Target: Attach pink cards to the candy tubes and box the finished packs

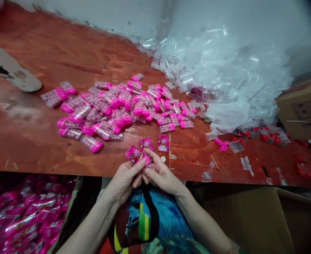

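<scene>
Close to the table's front edge, my left hand [127, 176] and my right hand [162, 173] meet around a small candy box [146, 161] with a pink cap. The fingers of both hands are closed on it and cover most of its body. Just beyond my fingertips lie pink printed labels [133, 153], and another label [163, 143] rests flat to the right. Farther back spreads a heap of clear candy boxes [123, 102] with pink caps, filled with pale pink balls.
Empty clear boxes [224, 67] are piled against the wall at back right. Red-capped boxes [274, 135] and a cardboard box [303, 106] stand at right. A pale board [9, 67] juts in from the left. Below left, a container holds wrapped pink packs [28, 215].
</scene>
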A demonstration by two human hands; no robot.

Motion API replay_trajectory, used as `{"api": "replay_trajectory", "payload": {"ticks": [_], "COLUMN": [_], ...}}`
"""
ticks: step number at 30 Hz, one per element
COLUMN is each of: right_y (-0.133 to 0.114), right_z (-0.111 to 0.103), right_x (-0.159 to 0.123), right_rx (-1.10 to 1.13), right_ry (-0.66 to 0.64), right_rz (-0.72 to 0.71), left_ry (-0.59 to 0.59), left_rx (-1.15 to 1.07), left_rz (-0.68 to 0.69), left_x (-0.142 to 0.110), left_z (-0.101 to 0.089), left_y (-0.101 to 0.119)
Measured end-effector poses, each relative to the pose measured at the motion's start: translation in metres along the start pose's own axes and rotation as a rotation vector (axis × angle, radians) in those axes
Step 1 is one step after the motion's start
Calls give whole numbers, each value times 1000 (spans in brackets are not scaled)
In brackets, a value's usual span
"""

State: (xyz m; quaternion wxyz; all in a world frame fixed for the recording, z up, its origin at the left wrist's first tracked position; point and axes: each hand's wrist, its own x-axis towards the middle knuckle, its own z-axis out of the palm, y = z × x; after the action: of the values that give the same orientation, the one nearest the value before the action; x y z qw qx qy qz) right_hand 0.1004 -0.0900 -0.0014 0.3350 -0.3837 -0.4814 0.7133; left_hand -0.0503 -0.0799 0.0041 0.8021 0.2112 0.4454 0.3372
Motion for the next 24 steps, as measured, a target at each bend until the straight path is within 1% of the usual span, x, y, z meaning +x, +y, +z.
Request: {"api": "replay_trajectory", "payload": {"ticks": [2, 4, 5, 6, 10, 11, 14, 15, 18, 19, 21, 23, 24], "right_y": [0, -1, -1, -1, 2, 3, 7, 8, 10, 10, 8, 7, 6], "right_z": [1, 2, 3, 3, 1, 0, 3, 4, 11, 13, 14, 14, 14], "right_x": [0, 0, 0, 0, 3, 3, 2, 2, 0, 0, -1, -1, -1], "right_rx": [-119, -256, -271, -237, 110, 143, 119, 125, 199, 184, 31, -174, -229], "right_ry": [42, 101, 114, 113, 35, 45, 132, 144, 122, 140, 225, 315, 332], "right_rz": [-26, -48, -54, -55, 0, 7, -29, -28, 33, 38, -5, -69, -81], "left_ry": [-37, -43, -45, -50, -59, -53, -39, -38, -29, -26, -31, -47, -51], "left_rx": [39, 43, 43, 45, 27, 1, -81, -85, 9, 47, 69, 16, -15], "left_rz": [11, 17, 13, 8, 20, 29, 42, 42, 56, 61, 50, 10, -10], "left_x": [-1, -2, -2, -2, -2, -2, -3, -3, -3, -3, -3, -3, -3], "left_z": [-4, -7, -8, -8, -6, -6, -6, -6, -8, -8, -8, -7, -6], "left_y": [1, 1, 1, 2, 4, 5, 5, 4, 0, -2, -6, -8, -9]}}
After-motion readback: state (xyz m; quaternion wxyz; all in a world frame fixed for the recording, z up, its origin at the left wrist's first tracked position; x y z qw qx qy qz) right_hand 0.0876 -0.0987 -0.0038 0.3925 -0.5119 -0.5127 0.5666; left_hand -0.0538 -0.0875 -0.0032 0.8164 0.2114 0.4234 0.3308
